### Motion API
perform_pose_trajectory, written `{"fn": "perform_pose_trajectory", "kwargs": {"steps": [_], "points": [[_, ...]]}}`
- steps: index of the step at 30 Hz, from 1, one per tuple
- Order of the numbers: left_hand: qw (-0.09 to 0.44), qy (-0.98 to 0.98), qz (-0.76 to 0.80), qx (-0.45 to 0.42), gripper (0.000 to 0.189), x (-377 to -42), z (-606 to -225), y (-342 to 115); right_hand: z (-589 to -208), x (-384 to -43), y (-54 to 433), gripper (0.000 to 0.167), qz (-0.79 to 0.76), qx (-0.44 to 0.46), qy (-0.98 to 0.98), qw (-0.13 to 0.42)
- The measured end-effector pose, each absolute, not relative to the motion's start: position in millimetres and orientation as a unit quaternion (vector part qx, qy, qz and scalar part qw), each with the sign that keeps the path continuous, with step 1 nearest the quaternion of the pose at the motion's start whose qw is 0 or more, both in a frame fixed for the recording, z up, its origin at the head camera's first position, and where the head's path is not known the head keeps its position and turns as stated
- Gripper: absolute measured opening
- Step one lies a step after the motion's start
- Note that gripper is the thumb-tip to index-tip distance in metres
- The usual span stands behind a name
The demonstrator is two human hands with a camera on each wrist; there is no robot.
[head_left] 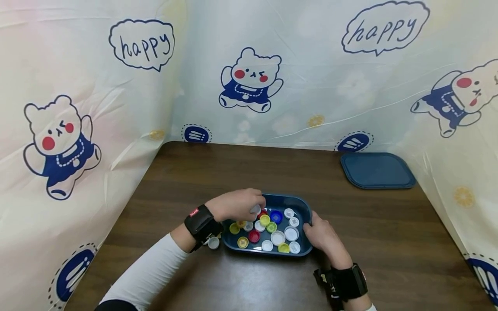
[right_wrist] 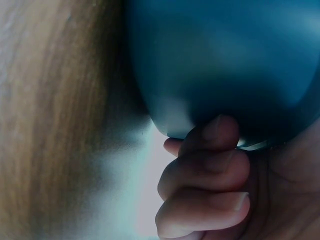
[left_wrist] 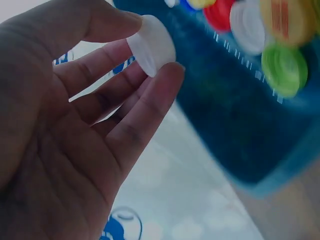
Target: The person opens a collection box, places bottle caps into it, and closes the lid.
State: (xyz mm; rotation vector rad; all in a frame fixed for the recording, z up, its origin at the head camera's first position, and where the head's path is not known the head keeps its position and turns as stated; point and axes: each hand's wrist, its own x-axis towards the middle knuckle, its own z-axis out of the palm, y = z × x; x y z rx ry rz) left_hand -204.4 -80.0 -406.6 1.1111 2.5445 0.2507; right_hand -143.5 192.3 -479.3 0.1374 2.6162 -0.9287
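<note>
My left hand is over the back left part of a dark blue tray. Between its thumb and a fingertip it pinches a white bottle cap, above the tray in the head view. Loose bottle caps lie in the tray: several white ones, a blue cap, a red cap, a green cap and several yellow ones. At the tray's right end my right hand grips the rim. In the right wrist view its fingers curl against the tray's outer side.
Just left of the tray, a white cap lies on the brown wooden table, partly beside the left wrist strap. A second flat blue tray or lid sits at the back right corner. A printed curtain hangs around the table's back and sides.
</note>
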Motion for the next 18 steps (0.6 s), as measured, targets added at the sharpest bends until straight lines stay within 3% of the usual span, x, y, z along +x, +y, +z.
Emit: {"fn": "perform_pose_trajectory", "kwargs": {"steps": [18], "points": [[0.270,0.862,0.078,0.423,0.022,-187.4,-419.6,-58.6,-478.4,-142.5,191.9,0.050,-0.330,0.042,0.927,0.172]]}}
